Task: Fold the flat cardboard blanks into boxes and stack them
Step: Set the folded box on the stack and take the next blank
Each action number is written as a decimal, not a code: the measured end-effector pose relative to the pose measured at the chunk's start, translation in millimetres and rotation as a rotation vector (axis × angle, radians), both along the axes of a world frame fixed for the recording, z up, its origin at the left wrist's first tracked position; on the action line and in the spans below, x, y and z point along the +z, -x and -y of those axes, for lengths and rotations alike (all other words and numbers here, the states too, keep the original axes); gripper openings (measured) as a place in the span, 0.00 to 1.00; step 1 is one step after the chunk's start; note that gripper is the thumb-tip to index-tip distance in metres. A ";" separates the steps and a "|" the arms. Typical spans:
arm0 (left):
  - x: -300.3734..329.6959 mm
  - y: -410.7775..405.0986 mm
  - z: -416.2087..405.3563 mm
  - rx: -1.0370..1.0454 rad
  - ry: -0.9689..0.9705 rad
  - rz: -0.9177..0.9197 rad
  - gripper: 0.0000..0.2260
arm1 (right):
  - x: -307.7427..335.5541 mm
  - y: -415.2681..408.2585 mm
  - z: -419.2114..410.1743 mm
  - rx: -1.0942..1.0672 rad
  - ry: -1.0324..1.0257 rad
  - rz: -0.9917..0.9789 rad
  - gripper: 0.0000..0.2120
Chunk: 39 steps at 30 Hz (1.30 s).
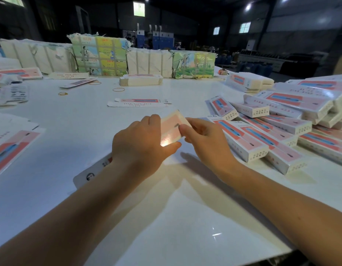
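**Q:** Cardboard blank (pixel 171 129) in the figure: where was it, and how was it held?

**A:** It lay tilted above the white table (pixel 70 131), between the two hands. The left hand (pixel 139 144) wrapped its near end, thumb under the lower edge and fingers curled over the top. The right hand (pixel 202 138) pinched the far edge between thumb and forefinger. Both hands were closed on the blank.

**Q:** Which step was in hand?

**A:** Judged from the pose, the opening or creasing of one blank into a sleeve; no end flap appeared tucked yet, though the hands hid most of it. The next move would call for squaring the panels and pressing the end flaps in, then carrying the box to the stack of folded boxes (pixel 272 137), just to the right of the blank.

**Q:** What edges and open room applied?

**A:** Bare table lay ahead of the blank as far as a single flat blank (pixel 139 103), and more lay nearer the person. To the right, the stack's near boxes crowded close to the right hand. To the left, a printed sheet (pixel 10 148) sat well apart. Another flat piece (pixel 91 174) showed beneath the left wrist. The table's near edge ran below the forearms.
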<state>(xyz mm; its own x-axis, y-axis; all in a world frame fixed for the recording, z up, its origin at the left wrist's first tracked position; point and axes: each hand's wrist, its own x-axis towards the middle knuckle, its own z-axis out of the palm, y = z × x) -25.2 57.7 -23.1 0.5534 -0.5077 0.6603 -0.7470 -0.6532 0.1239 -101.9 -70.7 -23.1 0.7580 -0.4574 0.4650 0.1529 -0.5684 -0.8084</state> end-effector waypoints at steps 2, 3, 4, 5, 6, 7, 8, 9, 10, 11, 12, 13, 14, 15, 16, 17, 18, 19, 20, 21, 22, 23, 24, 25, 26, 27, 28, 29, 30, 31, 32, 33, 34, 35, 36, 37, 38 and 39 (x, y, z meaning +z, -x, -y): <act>0.9 -1.3 0.7 0.016 -0.015 -0.077 0.24 | -1.5 -0.5 -0.2 -0.046 0.047 0.005 0.09; 0.9 -1.4 0.8 0.019 -0.021 -0.107 0.23 | -2.0 -0.5 0.2 -0.060 0.074 0.008 0.09; 1.0 -1.5 1.3 0.024 -0.027 -0.125 0.23 | -1.9 -0.5 0.4 -0.060 0.094 0.010 0.09; 1.0 -1.3 1.4 0.029 -0.033 -0.140 0.23 | -1.4 -0.4 0.4 -0.060 0.102 0.013 0.08; 1.7 -0.9 1.6 0.035 -0.037 -0.156 0.23 | -1.1 -0.4 0.9 -0.066 0.097 0.020 0.08; 2.8 -0.6 1.7 0.041 -0.036 -0.175 0.23 | -1.2 -0.7 2.0 -0.077 0.078 0.030 0.07; 4.3 -0.5 1.6 0.045 -0.033 -0.196 0.22 | -1.5 -1.1 3.6 -0.089 0.045 0.041 0.06; 5.6 -0.5 1.8 0.049 -0.032 -0.213 0.22 | -1.7 -1.6 5.0 -0.101 0.010 0.047 0.04; 6.3 -0.6 1.8 0.052 -0.032 -0.223 0.21 | -1.9 -1.9 5.7 -0.114 -0.014 0.050 0.03; 6.4 -0.6 1.9 0.054 -0.033 -0.230 0.21 | -1.8 -1.7 5.8 -0.127 -0.015 0.048 0.03; 6.2 -0.4 1.8 0.053 -0.033 -0.235 0.21 | -1.8 -1.1 5.7 -0.144 0.010 0.046 0.03; 5.7 0.0 1.7 0.052 -0.034 -0.239 0.21 | -2.0 0.0 5.7 -0.164 0.060 0.047 0.04; 5.0 0.6 1.5 0.050 -0.034 -0.239 0.21 | -2.2 1.7 5.6 -0.183 0.130 0.054 0.05; 4.4 1.3 0.7 0.048 -0.032 -0.238 0.21 | -2.3 3.2 5.3 -0.194 0.215 0.066 0.06; 4.1 1.7 0.0 0.047 -0.031 -0.237 0.21 | -2.6 4.6 4.7 -0.198 0.305 0.080 0.06; 3.8 2.1 -1.0 0.047 -0.032 -0.237 0.20 | -3.1 5.5 3.8 -0.198 0.390 0.094 0.07; 3.6 2.4 -2.1 0.049 -0.036 -0.236 0.20 | -3.8 6.1 3.0 -0.197 0.461 0.107 0.07; 3.1 2.7 -2.9 0.052 -0.041 -0.232 0.20 | -4.8 6.2 1.7 -0.196 0.511 0.116 0.07; 2.7 3.1 -3.5 0.055 -0.047 -0.228 0.20 | -5.7 6.5 0.0 -0.196 0.539 0.119 0.08; 2.8 3.3 -3.8 0.058 -0.051 -0.225 0.20 | -6.4 6.7 -1.4 -0.196 0.543 0.119 0.07; 3.1 3.2 -4.1 0.058 -0.055 -0.227 0.21 | -7.0 6.8 -2.1 -0.192 0.512 0.115 0.07; 3.9 3.0 -3.9 0.056 -0.059 -0.232 0.20 | -6.9 6.7 -2.7 -0.183 0.436 0.108 0.06; 5.1 2.7 -3.6 0.053 -0.060 -0.242 0.20 | -6.1 6.3 -3.2 -0.169 0.331 0.100 0.05; 6.6 2.7 -3.3 0.050 -0.056 -0.257 0.20 | -4.9 5.3 -4.4 -0.148 0.227 0.093 0.04; 8.1 3.3 -2.7 0.044 -0.049 -0.270 0.20 | -3.5 3.5 -5.7 -0.121 0.146 0.087 0.04; 8.5 4.4 -1.3 0.034 -0.050 -0.275 0.20 | -2.5 1.4 -6.9 -0.095 0.099 0.078 0.06; 7.8 5.7 0.5 0.020 -0.064 -0.268 0.20 | -2.4 -0.7 -7.7 -0.073 0.084 0.061 0.08; 6.7 7.8 2.2 0.010 -0.089 -0.259 0.19 | -3.0 -2.2 -8.1 -0.061 0.103 0.036 0.10; 5.9 9.6 3.7 0.005 -0.112 -0.252 0.19 | -3.8 -3.0 -8.4 -0.063 0.149 0.012 0.10; 5.0 10.8 4.8 -0.001 -0.127 -0.248 0.18 | -5.1 -3.0 -7.9 -0.071 0.204 -0.006 0.08; 3.8 11.6 5.4 -0.007 -0.131 -0.243 0.18 | -6.3 -1.7 -7.0 -0.077 0.244 -0.014 0.06; 3.2 11.7 5.4 -0.007 -0.128 -0.236 0.18 | -6.3 -0.4 -6.2 -0.070 0.259 -0.017 0.05; 3.4 11.5 4.6 -0.003 -0.124 -0.228 0.18 | -5.4 0.7 -5.1 -0.041 0.248 -0.017 0.04; 4.1 10.5 3.8 0.006 -0.122 -0.224 0.19 | -3.8 1.1 -4.0 0.008 0.206 -0.020 0.05; 4.3 8.2 3.1 0.010 -0.114 -0.222 0.19 | -1.7 1.1 -3.0 0.064 0.149 -0.028 0.06; 5.8 6.8 2.1 0.015 -0.105 -0.236 0.20 | 0.2 1.1 -1.9 0.107 0.092 -0.036 0.08; 7.6 4.8 0.6 0.024 -0.092 -0.247 0.20 | 1.4 1.3 -1.1 0.131 0.038 -0.039 0.11; 9.3 2.4 -0.9 0.037 -0.090 -0.254 0.21 | 1.7 1.3 0.0 0.144 -0.001 -0.037 0.13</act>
